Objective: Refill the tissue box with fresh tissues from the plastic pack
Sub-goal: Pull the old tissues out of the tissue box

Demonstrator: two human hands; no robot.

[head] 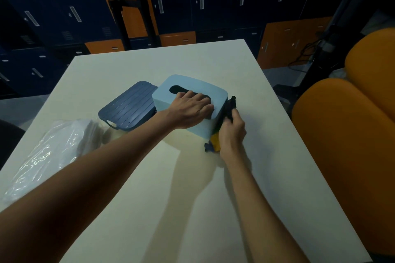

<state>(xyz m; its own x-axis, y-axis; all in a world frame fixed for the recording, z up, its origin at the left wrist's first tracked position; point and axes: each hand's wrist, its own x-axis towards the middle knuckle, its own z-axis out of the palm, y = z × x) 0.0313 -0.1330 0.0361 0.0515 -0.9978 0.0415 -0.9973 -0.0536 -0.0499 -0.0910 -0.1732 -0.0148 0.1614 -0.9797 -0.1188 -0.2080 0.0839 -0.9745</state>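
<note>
Head view, refill stage. The bench carries, from the near left, the plastic pack of fresh tissues, its long axis running from near left to far right. The tissue box, pale blue with its slot uppermost, stands at mid-bench. A dark blue ribbed panel, apparently the box's detached base, lies just behind and left of it. The left grip is closed over the box top, fingers bent across the slot. The right grip pinches a dark cloth against the box's right end, with a yellow scrap beneath. The pack lies well apart from both grips, left of the box and beside the left forearm. The left grip is judged the nearer for fetching it.
</note>
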